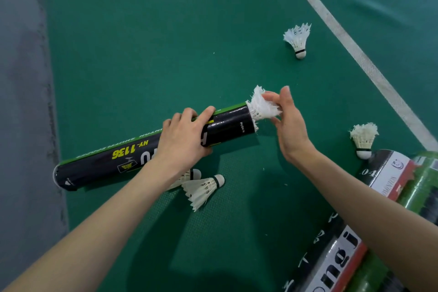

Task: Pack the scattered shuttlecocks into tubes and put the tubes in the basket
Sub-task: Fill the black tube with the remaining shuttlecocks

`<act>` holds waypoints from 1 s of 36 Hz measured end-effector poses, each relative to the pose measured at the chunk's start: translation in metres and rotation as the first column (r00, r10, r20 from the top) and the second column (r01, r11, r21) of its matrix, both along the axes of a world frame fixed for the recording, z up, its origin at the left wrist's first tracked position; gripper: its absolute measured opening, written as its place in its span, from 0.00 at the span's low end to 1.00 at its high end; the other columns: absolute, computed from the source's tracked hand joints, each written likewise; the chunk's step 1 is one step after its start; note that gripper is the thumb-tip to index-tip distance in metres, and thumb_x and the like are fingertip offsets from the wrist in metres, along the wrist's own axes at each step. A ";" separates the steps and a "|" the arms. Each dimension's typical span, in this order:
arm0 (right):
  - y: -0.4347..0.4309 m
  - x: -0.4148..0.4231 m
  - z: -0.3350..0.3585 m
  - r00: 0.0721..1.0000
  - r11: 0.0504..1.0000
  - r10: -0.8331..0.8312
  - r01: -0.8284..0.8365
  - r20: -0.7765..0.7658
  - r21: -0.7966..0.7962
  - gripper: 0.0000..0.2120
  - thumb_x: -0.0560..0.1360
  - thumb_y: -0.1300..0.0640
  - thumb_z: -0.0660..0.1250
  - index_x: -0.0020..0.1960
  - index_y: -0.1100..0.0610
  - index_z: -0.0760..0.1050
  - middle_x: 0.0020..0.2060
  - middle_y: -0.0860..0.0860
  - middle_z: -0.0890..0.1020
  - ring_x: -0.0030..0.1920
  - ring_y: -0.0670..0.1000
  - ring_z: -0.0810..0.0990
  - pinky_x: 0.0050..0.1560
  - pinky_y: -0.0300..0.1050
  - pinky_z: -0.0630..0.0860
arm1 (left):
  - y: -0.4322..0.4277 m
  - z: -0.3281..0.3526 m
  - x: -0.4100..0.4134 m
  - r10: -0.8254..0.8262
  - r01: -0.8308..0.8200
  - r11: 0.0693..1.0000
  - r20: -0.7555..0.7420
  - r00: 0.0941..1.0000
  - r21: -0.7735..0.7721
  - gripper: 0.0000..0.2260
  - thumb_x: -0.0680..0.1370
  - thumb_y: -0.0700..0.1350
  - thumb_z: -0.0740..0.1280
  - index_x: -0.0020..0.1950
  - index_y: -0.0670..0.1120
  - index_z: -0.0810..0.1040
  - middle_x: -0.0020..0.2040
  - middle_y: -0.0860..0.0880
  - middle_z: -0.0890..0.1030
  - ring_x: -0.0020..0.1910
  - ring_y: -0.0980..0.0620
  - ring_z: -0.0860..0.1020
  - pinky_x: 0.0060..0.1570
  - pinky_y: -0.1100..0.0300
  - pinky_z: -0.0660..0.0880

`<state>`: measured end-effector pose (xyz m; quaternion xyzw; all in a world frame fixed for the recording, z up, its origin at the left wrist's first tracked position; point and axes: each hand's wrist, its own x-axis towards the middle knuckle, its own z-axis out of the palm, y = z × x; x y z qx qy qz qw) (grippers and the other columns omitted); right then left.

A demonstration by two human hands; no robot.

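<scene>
- My left hand (187, 135) wraps around the black tube (227, 128) a little past its middle. The fingers curl over the top and hold it slanted, just above the green floor (142, 31).
- My right hand (291, 125) is at the tube's open end. Thumb and fingertips lightly pinch the feathers of a shuttlecock (263, 106) that sits partly inside the mouth, with the frayed feathers sticking out.
- The shuttlecock looks very light and brittle, and its feathers are already ragged. I judge it best to push on the feather rim evenly, not squeeze it.
- The tube looks like stiff, glossy cardboard and may be slippery, so a full wrap suits it.
- Loose shuttlecocks lie around: one far ahead (298, 39), one to the right (362, 140), and one below my left wrist (203, 188) with another partly hidden beside it.
- More tubes (391, 180) lie at lower right.
- No basket is in view.
</scene>
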<state>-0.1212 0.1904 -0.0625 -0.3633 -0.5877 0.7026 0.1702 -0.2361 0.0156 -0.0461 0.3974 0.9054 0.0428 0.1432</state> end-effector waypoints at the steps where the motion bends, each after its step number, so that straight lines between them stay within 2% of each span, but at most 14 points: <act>1: 0.002 0.000 -0.001 1.000 0.999 0.006 -0.006 0.015 0.041 0.19 0.75 0.39 0.59 0.54 0.52 0.77 0.55 0.46 0.79 0.59 0.45 0.76 0.64 0.47 0.70 | 0.000 0.000 0.000 -0.002 0.002 1.000 -0.002 1.000 0.006 0.38 0.70 0.55 0.73 0.74 0.58 0.56 0.62 0.47 0.70 0.60 0.45 0.70 0.61 0.49 0.66; 4: 0.006 0.000 0.000 0.998 0.988 0.051 -0.054 0.026 0.142 0.15 0.80 0.51 0.62 0.64 0.54 0.70 0.50 0.43 0.76 0.49 0.34 0.75 0.56 0.33 0.70 | -0.001 0.002 0.001 -0.003 0.003 1.000 -0.010 1.000 0.016 0.38 0.70 0.55 0.73 0.74 0.58 0.56 0.61 0.48 0.70 0.59 0.45 0.70 0.61 0.49 0.66; 6: 0.006 0.000 0.003 0.994 0.976 0.100 -0.107 0.047 0.192 0.16 0.82 0.50 0.55 0.70 0.50 0.65 0.57 0.41 0.74 0.57 0.33 0.73 0.60 0.29 0.65 | -0.002 0.003 0.001 0.001 -0.001 1.000 -0.017 1.000 0.026 0.37 0.70 0.55 0.73 0.74 0.58 0.57 0.61 0.48 0.70 0.59 0.45 0.70 0.61 0.49 0.66; 8: 0.006 0.000 0.005 0.988 0.968 0.137 -0.148 0.063 0.204 0.18 0.82 0.43 0.48 0.68 0.42 0.68 0.66 0.43 0.71 0.68 0.41 0.68 0.71 0.40 0.60 | -0.001 0.004 0.001 0.004 -0.003 0.999 -0.024 1.000 0.039 0.37 0.70 0.55 0.73 0.74 0.58 0.57 0.61 0.48 0.70 0.59 0.45 0.70 0.60 0.49 0.66; 11: 0.007 -0.003 0.006 0.986 0.983 0.161 -0.164 0.039 0.082 0.23 0.76 0.33 0.45 0.61 0.36 0.73 0.69 0.46 0.72 0.70 0.44 0.68 0.75 0.52 0.57 | -0.001 0.006 0.000 0.012 -0.010 0.998 -0.033 0.999 0.059 0.37 0.70 0.55 0.72 0.74 0.57 0.58 0.60 0.48 0.70 0.58 0.45 0.70 0.60 0.49 0.65; 15: 0.000 -0.003 0.002 0.984 0.984 0.178 -0.177 0.015 -0.029 0.35 0.75 0.31 0.46 0.70 0.51 0.69 0.65 0.48 0.76 0.66 0.45 0.73 0.73 0.50 0.62 | 0.001 0.009 0.004 0.036 -0.028 0.989 -0.056 0.998 0.143 0.34 0.71 0.55 0.71 0.73 0.58 0.59 0.59 0.48 0.70 0.58 0.45 0.70 0.59 0.49 0.64; 17: -0.005 -0.004 0.000 0.986 0.983 0.164 -0.163 0.008 -0.086 0.37 0.75 0.30 0.47 0.73 0.54 0.65 0.67 0.48 0.75 0.67 0.44 0.72 0.74 0.49 0.61 | 0.002 0.010 0.005 0.044 -0.033 0.986 -0.062 0.997 0.161 0.34 0.71 0.55 0.70 0.74 0.59 0.59 0.59 0.48 0.70 0.58 0.46 0.69 0.59 0.50 0.63; 19: -0.008 -0.007 -0.001 0.990 0.983 0.141 -0.140 0.002 -0.119 0.37 0.75 0.30 0.47 0.74 0.52 0.65 0.68 0.47 0.74 0.68 0.44 0.71 0.74 0.50 0.59 | 0.002 0.009 0.006 0.048 -0.038 0.988 -0.065 0.997 0.151 0.34 0.72 0.55 0.70 0.74 0.58 0.59 0.60 0.48 0.69 0.58 0.46 0.69 0.59 0.50 0.63; 23: -0.021 -0.016 -0.001 0.979 0.975 0.198 -0.192 0.051 -0.110 0.36 0.65 0.21 0.49 0.65 0.37 0.71 0.68 0.44 0.73 0.70 0.44 0.67 0.76 0.53 0.52 | 0.002 0.007 0.006 0.030 -0.014 0.991 -0.120 0.992 0.134 0.34 0.71 0.54 0.72 0.74 0.57 0.60 0.61 0.47 0.70 0.59 0.45 0.69 0.58 0.50 0.63; 26: -0.031 -0.020 -0.006 0.964 0.963 0.248 -0.234 0.096 -0.136 0.40 0.62 0.19 0.49 0.68 0.36 0.68 0.71 0.45 0.69 0.72 0.45 0.64 0.76 0.53 0.51 | -0.001 0.005 0.004 0.030 -0.014 0.994 -0.150 0.988 0.106 0.35 0.71 0.53 0.72 0.74 0.57 0.60 0.61 0.46 0.70 0.59 0.44 0.69 0.58 0.49 0.63; 28: -0.032 -0.021 -0.008 0.959 0.950 0.268 -0.247 0.091 -0.188 0.39 0.65 0.21 0.50 0.68 0.40 0.69 0.69 0.46 0.72 0.70 0.45 0.67 0.75 0.53 0.55 | -0.005 0.004 0.000 0.033 -0.024 0.998 -0.143 0.989 0.062 0.35 0.72 0.53 0.72 0.75 0.58 0.58 0.61 0.47 0.69 0.60 0.45 0.69 0.58 0.50 0.62; 31: -0.035 -0.021 -0.009 0.961 0.954 0.255 -0.232 0.104 -0.192 0.29 0.78 0.33 0.47 0.72 0.45 0.64 0.68 0.42 0.70 0.66 0.44 0.69 0.74 0.51 0.59 | -0.012 -0.002 -0.010 0.040 -0.044 0.999 -0.147 0.988 -0.027 0.35 0.73 0.52 0.71 0.74 0.58 0.56 0.62 0.46 0.69 0.60 0.44 0.68 0.59 0.49 0.63; 34: -0.042 -0.014 -0.015 0.948 0.975 0.217 -0.220 0.234 -0.012 0.22 0.80 0.40 0.53 0.70 0.51 0.64 0.66 0.46 0.71 0.61 0.46 0.73 0.70 0.51 0.66 | -0.022 -0.008 -0.019 0.043 -0.062 0.992 -0.164 0.986 -0.108 0.34 0.73 0.51 0.71 0.74 0.57 0.56 0.63 0.45 0.68 0.61 0.43 0.68 0.60 0.48 0.63; 36: -0.046 -0.003 -0.018 0.893 0.908 0.322 -0.385 0.315 0.165 0.16 0.78 0.45 0.62 0.61 0.53 0.69 0.55 0.47 0.77 0.54 0.44 0.76 0.63 0.46 0.72 | -0.029 -0.013 -0.021 0.036 -0.060 0.987 -0.158 0.987 -0.150 0.35 0.73 0.50 0.71 0.74 0.57 0.56 0.63 0.45 0.68 0.62 0.43 0.68 0.62 0.48 0.62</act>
